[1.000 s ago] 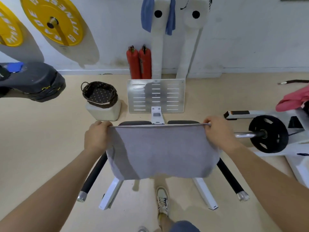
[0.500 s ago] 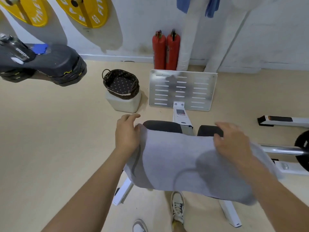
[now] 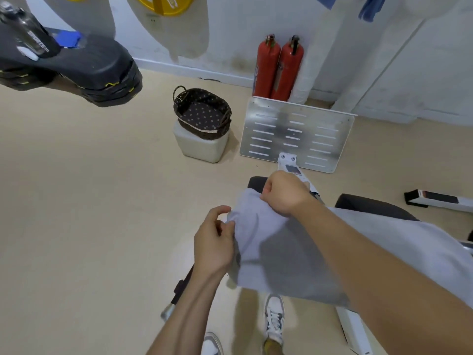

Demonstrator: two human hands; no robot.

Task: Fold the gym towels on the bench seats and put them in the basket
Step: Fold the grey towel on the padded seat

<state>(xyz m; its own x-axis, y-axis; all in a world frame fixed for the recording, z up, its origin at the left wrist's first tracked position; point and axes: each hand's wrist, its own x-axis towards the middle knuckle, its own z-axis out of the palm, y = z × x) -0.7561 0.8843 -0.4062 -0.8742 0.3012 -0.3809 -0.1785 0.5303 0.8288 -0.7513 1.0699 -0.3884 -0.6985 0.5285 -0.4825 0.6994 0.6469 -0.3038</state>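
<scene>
I see a beige gym floor [image 3: 76,201] running up to a scuffed white wall, where two red fire extinguishers [image 3: 277,67] stand side by side behind a slotted metal footplate [image 3: 297,135]. A black padded bench [image 3: 66,62] juts in from the upper left with a dark bottle lying on it, and yellow weight plates [image 3: 163,6] hang on the wall above. Blue cloth [image 3: 368,7] hangs at the top right.

The basket [image 3: 202,112], dark wicker with a dotted brown lining, sits on a white block [image 3: 201,147] just left of the footplate. I see nothing inside it.

The grey towel [image 3: 276,249] is held up over the black seat pads [image 3: 371,204] of the white-framed machine in front of me. My left hand [image 3: 213,242] pinches the towel's left edge between thumb and fingers. My right hand [image 3: 284,192] is clenched on the towel's upper corner, the forearm crossing over the cloth, and it sits just above and right of the left one. The rest of the towel drapes away to the right beneath my right arm. Below it, my white sneaker [image 3: 273,319] is planted on the floor.
</scene>
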